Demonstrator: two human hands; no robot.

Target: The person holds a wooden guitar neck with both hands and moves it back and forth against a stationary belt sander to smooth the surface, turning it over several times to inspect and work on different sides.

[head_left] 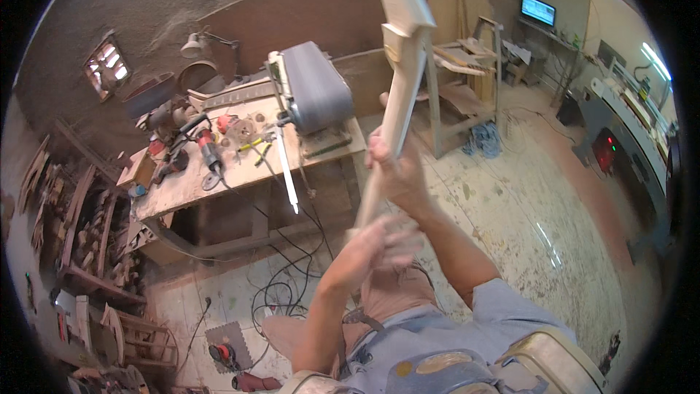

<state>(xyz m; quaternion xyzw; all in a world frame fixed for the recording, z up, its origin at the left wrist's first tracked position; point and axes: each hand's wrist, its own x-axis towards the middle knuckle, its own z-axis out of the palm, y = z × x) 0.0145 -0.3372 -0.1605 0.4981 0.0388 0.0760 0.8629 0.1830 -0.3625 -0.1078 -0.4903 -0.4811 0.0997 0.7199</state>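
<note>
A long pale wooden piece, shaped like a carved furniture leg, rises in front of me, with a stepped block near its upper part. My right hand is closed around its lower shaft. Below that, my left hand is beside the piece's lower end, its fingers stretched out and somewhat blurred by motion. Whether the left palm touches the wood cannot be made out. The top of the piece runs out of the picture.
At left stands a workbench with a belt sander, an angle grinder and other tools. Black cables loop over the floor. A wooden rack stands ahead, a long machine at right, wood scraps at far left.
</note>
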